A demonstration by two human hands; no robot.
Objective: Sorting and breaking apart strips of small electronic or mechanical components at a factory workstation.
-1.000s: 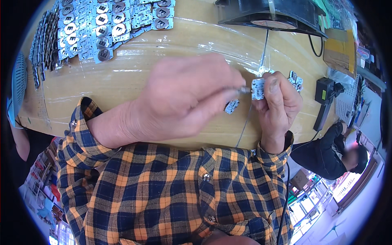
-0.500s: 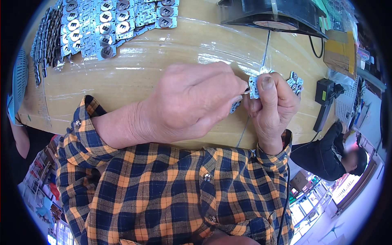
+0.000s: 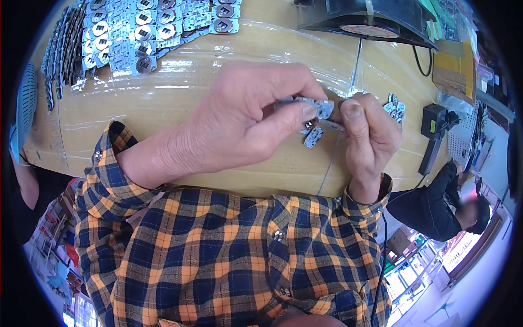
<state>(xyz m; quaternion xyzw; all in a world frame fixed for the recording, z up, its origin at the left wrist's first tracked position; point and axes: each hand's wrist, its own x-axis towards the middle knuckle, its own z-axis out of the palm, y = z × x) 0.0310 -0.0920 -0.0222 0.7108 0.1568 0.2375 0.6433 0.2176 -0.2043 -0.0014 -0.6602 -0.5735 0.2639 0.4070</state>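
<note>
My left hand [image 3: 245, 120] pinches a small pale-blue circuit board [image 3: 323, 109] between thumb and forefinger, its flat side showing past the thumb tip. Close by on the right, my right hand [image 3: 371, 128] is closed, thumb pressed against the curled forefinger. What sits in that grip is mostly hidden, though a thin pale edge shows beside the fingers. Below the held board, another small circuit board [image 3: 312, 137] lies on the table between my hands. Several small boards with round metal parts [image 3: 394, 109] lie in a pile beyond my right hand.
Rows of circuit board panels with round coin-cell holders [image 3: 144, 32] cover the far left of the table [image 3: 218, 65]. A black fan-like unit [image 3: 368, 24] stands at the back. To the right are a cardboard box [image 3: 455, 71] and a black adapter [image 3: 433, 120]. Another person [image 3: 430, 204] sits at right.
My left hand has turned and opened its grip outward, now showing a board at its thumb. The board seen earlier under my right thumb no longer shows there; my hands are slightly farther apart.
</note>
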